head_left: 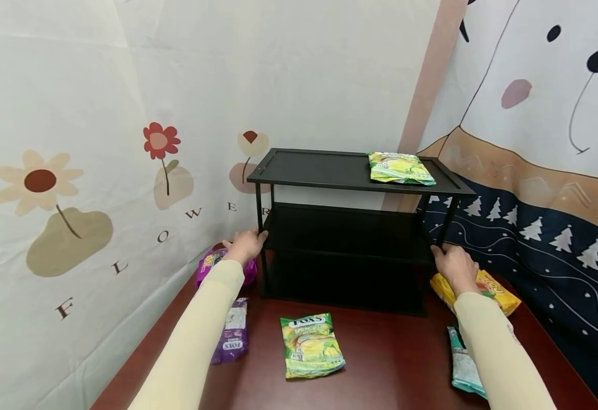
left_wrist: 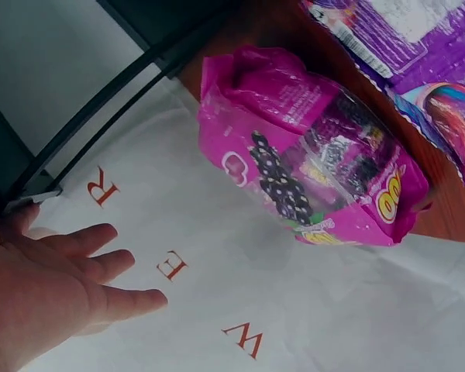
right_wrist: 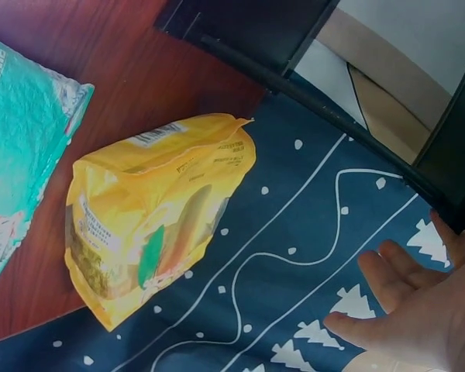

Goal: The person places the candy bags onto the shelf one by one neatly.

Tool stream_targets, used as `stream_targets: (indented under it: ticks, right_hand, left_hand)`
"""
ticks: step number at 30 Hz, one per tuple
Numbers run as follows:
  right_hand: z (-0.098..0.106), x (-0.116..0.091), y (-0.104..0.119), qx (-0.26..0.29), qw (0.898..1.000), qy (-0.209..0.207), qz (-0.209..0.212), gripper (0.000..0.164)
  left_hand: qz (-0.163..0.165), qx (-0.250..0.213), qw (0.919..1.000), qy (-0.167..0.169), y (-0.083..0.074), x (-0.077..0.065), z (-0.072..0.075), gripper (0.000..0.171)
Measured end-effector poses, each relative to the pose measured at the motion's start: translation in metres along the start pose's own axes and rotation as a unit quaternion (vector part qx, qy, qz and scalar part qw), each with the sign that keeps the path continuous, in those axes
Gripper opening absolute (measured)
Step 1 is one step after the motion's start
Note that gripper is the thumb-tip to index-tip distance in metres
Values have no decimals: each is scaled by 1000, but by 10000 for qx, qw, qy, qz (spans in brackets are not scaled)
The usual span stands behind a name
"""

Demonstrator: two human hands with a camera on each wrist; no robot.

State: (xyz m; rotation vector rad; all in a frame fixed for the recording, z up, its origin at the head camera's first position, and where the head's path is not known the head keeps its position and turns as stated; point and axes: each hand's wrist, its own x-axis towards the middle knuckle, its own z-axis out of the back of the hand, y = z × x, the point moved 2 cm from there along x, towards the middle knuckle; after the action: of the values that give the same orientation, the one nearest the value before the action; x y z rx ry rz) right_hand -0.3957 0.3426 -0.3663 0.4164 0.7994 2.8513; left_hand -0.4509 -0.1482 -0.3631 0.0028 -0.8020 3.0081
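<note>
A black three-tier rack (head_left: 339,228) stands on the table. My left hand (head_left: 246,246) holds its left side at the middle tier, by the front post. In the left wrist view, the left hand (left_wrist: 62,287) has a finger against the tier's corner and its other fingers spread away. My right hand (head_left: 456,266) holds the matching right corner; the right wrist view shows the right hand (right_wrist: 418,294) with loosely bent fingers there. The thumbs' hold is partly hidden. A green and yellow Fox's candy bag (head_left: 400,168) lies on the top tier.
Another green Fox's bag (head_left: 313,346) lies before the rack. Left are a magenta candy bag (left_wrist: 310,155) and a purple Fox's bag (head_left: 233,333). Right are a yellow bag (right_wrist: 155,217) and a teal bag (head_left: 465,364). Printed cloth (head_left: 99,85) hangs behind the dark red table (head_left: 375,370).
</note>
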Motion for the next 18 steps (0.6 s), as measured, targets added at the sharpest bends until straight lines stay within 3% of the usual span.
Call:
stream_targets:
  ticks: [18]
  right_hand:
    - [-3, -4, 2, 132, 9999, -78, -8, 47]
  left_hand:
    - [-184, -79, 9998, -16, 7, 4, 2, 59]
